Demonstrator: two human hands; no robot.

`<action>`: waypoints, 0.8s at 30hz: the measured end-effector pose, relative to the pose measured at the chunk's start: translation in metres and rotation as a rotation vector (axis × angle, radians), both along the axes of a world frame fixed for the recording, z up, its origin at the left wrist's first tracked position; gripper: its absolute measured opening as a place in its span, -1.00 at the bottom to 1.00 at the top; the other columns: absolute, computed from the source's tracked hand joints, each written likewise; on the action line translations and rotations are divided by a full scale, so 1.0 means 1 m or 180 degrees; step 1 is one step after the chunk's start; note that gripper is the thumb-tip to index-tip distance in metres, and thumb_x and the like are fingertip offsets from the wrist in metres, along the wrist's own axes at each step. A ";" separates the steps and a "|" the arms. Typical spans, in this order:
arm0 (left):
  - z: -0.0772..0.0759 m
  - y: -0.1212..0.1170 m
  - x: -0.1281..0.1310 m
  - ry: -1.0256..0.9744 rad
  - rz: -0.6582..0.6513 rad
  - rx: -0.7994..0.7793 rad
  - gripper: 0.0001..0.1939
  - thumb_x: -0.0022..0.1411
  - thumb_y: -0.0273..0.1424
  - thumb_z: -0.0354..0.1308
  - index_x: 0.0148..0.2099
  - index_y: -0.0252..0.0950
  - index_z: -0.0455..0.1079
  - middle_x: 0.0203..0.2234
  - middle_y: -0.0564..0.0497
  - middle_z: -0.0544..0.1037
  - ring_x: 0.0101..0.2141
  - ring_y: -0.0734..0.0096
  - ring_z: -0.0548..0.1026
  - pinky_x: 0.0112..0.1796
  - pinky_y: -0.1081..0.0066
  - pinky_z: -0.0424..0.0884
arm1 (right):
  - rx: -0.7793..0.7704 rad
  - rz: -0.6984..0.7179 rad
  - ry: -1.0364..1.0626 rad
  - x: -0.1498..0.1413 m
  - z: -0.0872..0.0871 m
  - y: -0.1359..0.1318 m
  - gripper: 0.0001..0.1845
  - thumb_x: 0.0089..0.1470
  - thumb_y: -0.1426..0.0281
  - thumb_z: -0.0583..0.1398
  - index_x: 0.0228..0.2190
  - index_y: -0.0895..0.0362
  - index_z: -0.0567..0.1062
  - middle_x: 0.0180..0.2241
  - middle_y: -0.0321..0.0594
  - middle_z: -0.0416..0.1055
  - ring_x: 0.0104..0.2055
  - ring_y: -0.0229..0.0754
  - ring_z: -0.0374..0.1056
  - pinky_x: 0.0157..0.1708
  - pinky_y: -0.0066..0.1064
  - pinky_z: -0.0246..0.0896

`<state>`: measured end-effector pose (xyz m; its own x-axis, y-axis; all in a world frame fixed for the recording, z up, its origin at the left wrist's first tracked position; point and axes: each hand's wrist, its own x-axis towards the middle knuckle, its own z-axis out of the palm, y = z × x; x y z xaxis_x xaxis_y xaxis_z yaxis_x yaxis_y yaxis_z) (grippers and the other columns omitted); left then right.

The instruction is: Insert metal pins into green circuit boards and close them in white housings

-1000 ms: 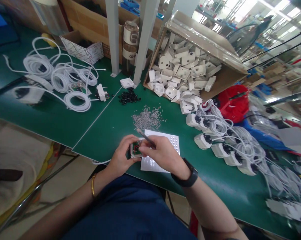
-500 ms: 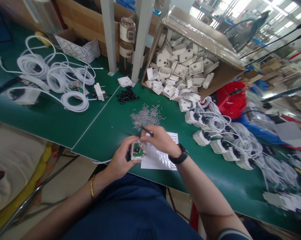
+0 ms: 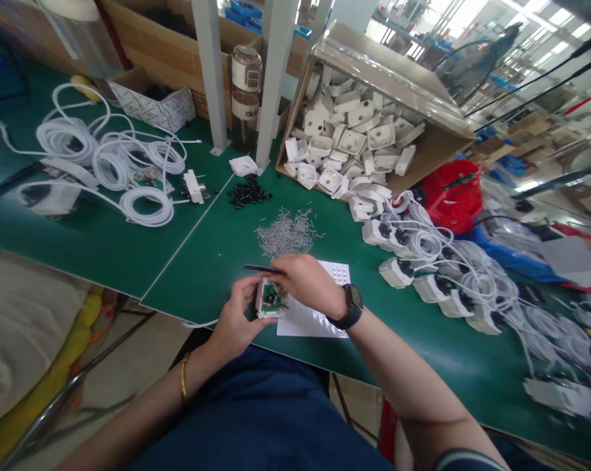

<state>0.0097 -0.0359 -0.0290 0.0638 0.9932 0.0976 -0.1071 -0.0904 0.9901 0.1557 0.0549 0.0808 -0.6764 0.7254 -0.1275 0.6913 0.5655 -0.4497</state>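
Observation:
My left hand (image 3: 239, 317) is closed around the side of a small white housing (image 3: 262, 311), with a green circuit board (image 3: 271, 297) facing up in it. Over the housing's upper right edge, my right hand (image 3: 305, 281) is closed on a thin dark rod-like tool (image 3: 263, 268), which sticks out to the left. The right fingertips partly cover the board, and whether they touch it is hidden. Under the right hand lies a white sheet (image 3: 312, 324) with rows of small clear bumps. Just beyond the hands is a pile of small metal screws or pins (image 3: 285, 232).
Small black parts (image 3: 249, 191) lie beyond the pins. A cardboard box (image 3: 437, 154) of white housings stands at the back right. Coiled white cables (image 3: 150, 206) lie left. Corded white units (image 3: 396, 271) line the right. Metal posts (image 3: 210, 78) and a bottle (image 3: 246, 98) stand behind.
My right hand has shifted slightly down over the housing. The dark tool has swung from a slant above the hand to nearly level, pointing left. My left hand keeps its hold.

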 end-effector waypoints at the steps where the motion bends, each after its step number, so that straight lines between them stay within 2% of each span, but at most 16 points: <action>1: -0.002 0.000 0.000 -0.0007 0.0023 0.0026 -0.31 -0.04 -0.45 0.37 0.09 -0.23 0.11 0.09 -0.19 0.32 0.10 0.13 0.33 0.11 0.07 0.27 | -0.0013 0.0008 0.0063 0.000 0.000 0.000 -0.84 0.16 0.46 0.16 -0.47 0.18 0.44 -0.46 -0.28 0.35 -0.41 -0.29 0.23 -0.41 -0.47 -0.03; 5: -0.007 0.001 0.000 -0.0024 0.0037 0.0060 -0.24 -0.03 -0.45 0.37 0.15 -0.21 0.06 0.13 -0.20 0.28 0.15 0.14 0.27 0.15 0.08 0.22 | -0.0120 -0.0050 0.0462 0.001 -0.002 -0.001 -0.85 0.18 0.45 0.13 -0.44 0.18 0.41 -0.46 -0.30 0.35 -0.40 -0.31 0.23 -0.38 -0.50 0.02; 9: -0.006 0.000 0.000 0.0016 0.0003 0.0039 -0.12 -0.02 -0.45 0.35 0.24 -0.21 -0.07 0.17 -0.24 0.23 0.17 0.12 0.23 0.17 0.05 0.16 | -0.0238 -0.0183 0.0665 0.002 -0.008 -0.002 -0.98 0.14 0.49 0.17 -0.34 0.16 0.42 -0.43 -0.31 0.37 -0.40 -0.31 0.25 -0.38 -0.51 0.05; 10: -0.006 0.000 0.000 0.0030 -0.0005 0.0035 -0.11 -0.02 -0.45 0.35 0.25 -0.20 -0.09 0.18 -0.24 0.23 0.18 0.11 0.23 0.18 0.04 0.15 | -0.0242 -0.0160 0.0706 0.002 -0.010 -0.002 -0.96 0.14 0.51 0.17 -0.32 0.15 0.42 -0.42 -0.31 0.38 -0.38 -0.31 0.26 -0.37 -0.51 0.06; 16: -0.005 0.000 0.000 0.0045 0.0078 -0.0002 -0.13 -0.02 -0.43 0.35 0.25 -0.20 -0.05 0.20 -0.23 0.20 0.19 0.11 0.20 0.18 0.04 0.13 | -0.0178 0.0015 0.1102 0.005 -0.011 -0.003 -0.91 0.19 0.47 0.13 -0.28 0.15 0.44 -0.34 -0.27 0.39 -0.31 -0.31 0.28 -0.30 -0.51 0.14; 21: -0.006 0.000 0.000 0.0202 0.0147 -0.0087 -0.25 -0.06 -0.38 0.38 0.14 -0.26 0.11 0.08 -0.23 0.33 0.11 0.08 0.32 0.13 0.02 0.23 | -0.0010 0.0105 0.0633 0.007 -0.013 -0.002 -0.87 0.18 0.48 0.13 -0.37 0.17 0.47 -0.38 -0.25 0.36 -0.31 -0.28 0.26 -0.31 -0.48 0.10; 24: -0.009 -0.001 -0.001 0.0217 0.0189 -0.0062 -0.33 -0.07 -0.36 0.38 0.06 -0.25 0.15 0.07 -0.21 0.33 0.08 0.09 0.36 0.11 0.03 0.26 | 0.0035 0.0115 0.0468 0.007 -0.012 -0.002 -0.85 0.18 0.48 0.13 -0.42 0.18 0.46 -0.40 -0.26 0.34 -0.33 -0.28 0.25 -0.34 -0.48 0.07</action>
<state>0.0092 -0.0370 -0.0376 0.0106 0.9971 0.0756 -0.0344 -0.0752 0.9966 0.1624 0.0531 0.0690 -0.7129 0.7010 -0.0172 0.5975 0.5944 -0.5383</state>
